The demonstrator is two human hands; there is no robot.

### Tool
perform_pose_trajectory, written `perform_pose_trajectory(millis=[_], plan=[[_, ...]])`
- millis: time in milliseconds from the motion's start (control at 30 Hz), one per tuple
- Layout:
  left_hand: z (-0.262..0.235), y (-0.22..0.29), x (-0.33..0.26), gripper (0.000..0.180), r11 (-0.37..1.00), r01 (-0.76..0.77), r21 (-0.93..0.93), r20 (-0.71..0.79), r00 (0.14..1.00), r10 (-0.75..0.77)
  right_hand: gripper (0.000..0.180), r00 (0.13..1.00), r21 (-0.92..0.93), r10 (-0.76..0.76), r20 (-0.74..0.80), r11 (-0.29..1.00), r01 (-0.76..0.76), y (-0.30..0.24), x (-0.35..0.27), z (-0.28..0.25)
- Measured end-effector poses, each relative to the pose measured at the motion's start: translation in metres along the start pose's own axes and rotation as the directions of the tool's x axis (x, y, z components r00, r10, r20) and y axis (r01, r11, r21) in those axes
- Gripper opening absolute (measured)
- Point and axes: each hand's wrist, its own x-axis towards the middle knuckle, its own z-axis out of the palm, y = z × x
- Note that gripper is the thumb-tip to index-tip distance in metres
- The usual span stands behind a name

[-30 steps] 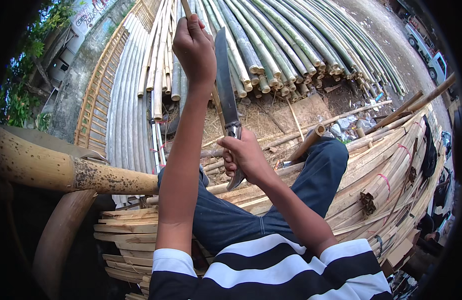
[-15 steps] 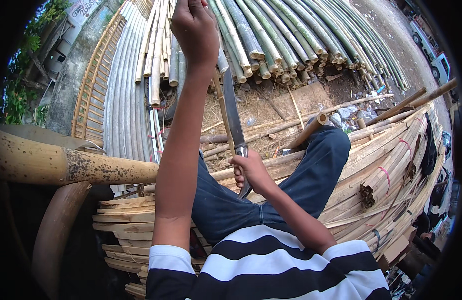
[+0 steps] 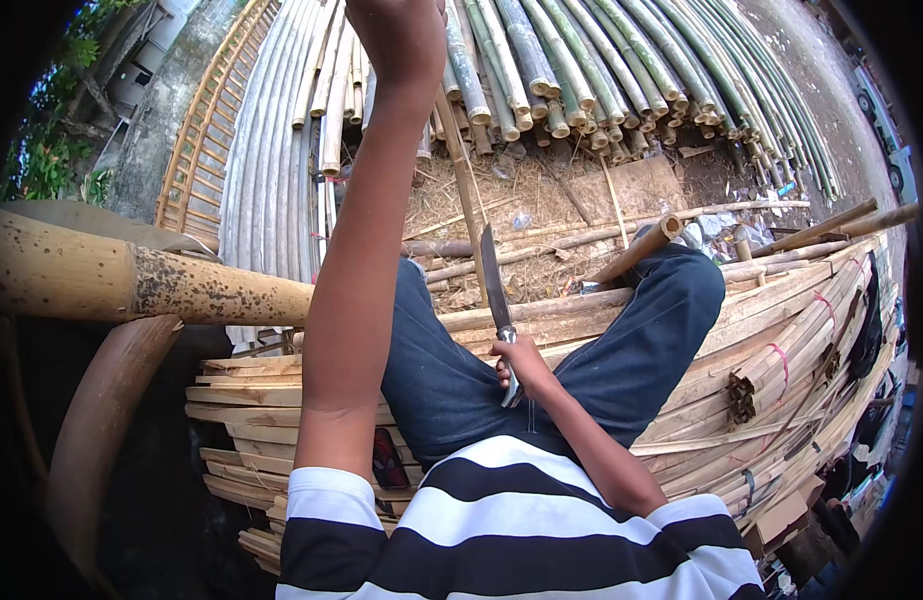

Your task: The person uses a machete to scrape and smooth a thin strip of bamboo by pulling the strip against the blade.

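strip: thin pale bamboo strip point(image 3: 469, 205), long and narrow, runs from the raised left hand down toward the lap, just left of the blade
left hand: left hand point(image 3: 400, 40) at far top edge, fist closed on the strip's upper end (partly cut off by the frame)
right hand: right hand point(image 3: 517, 365) near the lap, fingers wrapped tight round the knife handle
knife: knife point(image 3: 496, 290), long dark metal blade, point aimed far, lying beside the strip (contact hard to tell)
change: left arm has gone higher since a second ago, the hand now almost out of view; knife hand has dropped nearer the body, so blade and far hand are further apart
meaning: looks like the strip is being drawn out along the blade, split or shave likely well along, my read only
legs: blue denim jeans point(image 3: 632, 350), knees spread, seated on stacked slats
seat: flat split bamboo slats point(image 3: 242, 390), pale, rough-edged
left: thick speckled yellow bamboo pole point(image 3: 132, 285), round, smooth
far: green round bamboo culms point(image 3: 602, 60) piled, cut ends facing near
right: bundled slats point(image 3: 802, 350) tied with red bands
ground: dry straw and shavings point(image 3: 542, 190)
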Motion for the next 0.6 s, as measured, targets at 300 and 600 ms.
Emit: perform_pose_trajectory(millis=[300,600], plan=[[-0.001,-0.005,0.003,0.034,0.987,-0.087,0.135,-0.011,0.996,0.089,0.02,0.843,0.13,-0.444,0.303,0.896,0.425,-0.182,-0.091,0.079],[-0.005,-0.013,0.009,0.036,0.705,-0.355,0.613,-0.032,0.881,0.472,0.015,0.988,0.162,-0.124,0.095,0.981,0.108,-0.036,-0.027,0.042]])
